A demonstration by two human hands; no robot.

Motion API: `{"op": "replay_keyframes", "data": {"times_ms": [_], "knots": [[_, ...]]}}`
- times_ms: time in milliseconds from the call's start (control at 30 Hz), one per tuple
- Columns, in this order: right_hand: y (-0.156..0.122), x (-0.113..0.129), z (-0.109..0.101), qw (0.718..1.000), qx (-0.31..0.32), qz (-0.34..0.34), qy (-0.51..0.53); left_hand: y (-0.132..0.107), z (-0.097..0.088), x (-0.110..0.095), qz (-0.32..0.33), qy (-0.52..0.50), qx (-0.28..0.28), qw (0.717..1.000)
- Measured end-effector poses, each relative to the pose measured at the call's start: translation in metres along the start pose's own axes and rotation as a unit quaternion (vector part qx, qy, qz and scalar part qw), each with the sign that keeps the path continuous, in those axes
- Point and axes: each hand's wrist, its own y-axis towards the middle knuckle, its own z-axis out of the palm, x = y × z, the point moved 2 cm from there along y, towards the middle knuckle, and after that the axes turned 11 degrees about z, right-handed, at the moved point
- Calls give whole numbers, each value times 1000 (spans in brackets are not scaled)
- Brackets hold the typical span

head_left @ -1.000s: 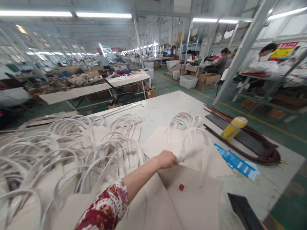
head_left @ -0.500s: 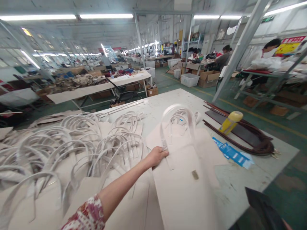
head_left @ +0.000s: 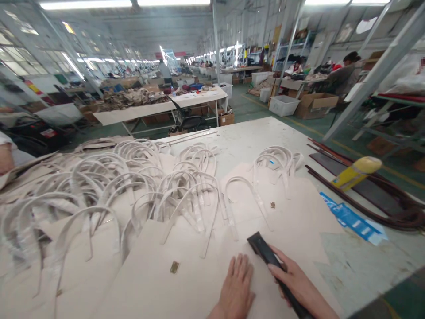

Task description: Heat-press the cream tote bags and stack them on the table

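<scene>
My left hand (head_left: 236,285) lies flat with fingers spread on a cream bag panel (head_left: 272,248) at the table's near edge. My right hand (head_left: 294,281) is closed round a flat black tool (head_left: 265,252), its tip resting on the same panel. The panel has a white arched handle (head_left: 247,199) and a small brass clasp (head_left: 272,204). To the left lie several more cream panels with white handles (head_left: 109,190), one showing a brass clasp (head_left: 174,266).
A yellow bottle (head_left: 357,172) lies on dark brown strips (head_left: 375,199) at the right, beside blue packets (head_left: 353,219). The white table (head_left: 259,135) ends close on the right. Other tables, boxes and seated people fill the hall behind.
My left hand has drawn back from the handle and now lies flat near me. My right hand with the black tool came onto the panel. The panel now lies flat.
</scene>
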Motion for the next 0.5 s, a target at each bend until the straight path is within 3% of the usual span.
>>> {"op": "replay_keyframes", "data": {"times_ms": [100,200,267,400,500], "knots": [[23,8,19,997,69,18,-17,-14,24,-6,13,13,-41,999],[34,13,26,995,94,27,-14,-20,41,2,4,9,-111,994],[39,19,31,994,101,32,-5,-20,47,5,8,3,-128,992],[39,30,39,997,73,25,18,-18,44,3,8,-26,-141,990],[26,17,31,998,18,54,-1,-19,32,0,-38,-57,-156,985]]}}
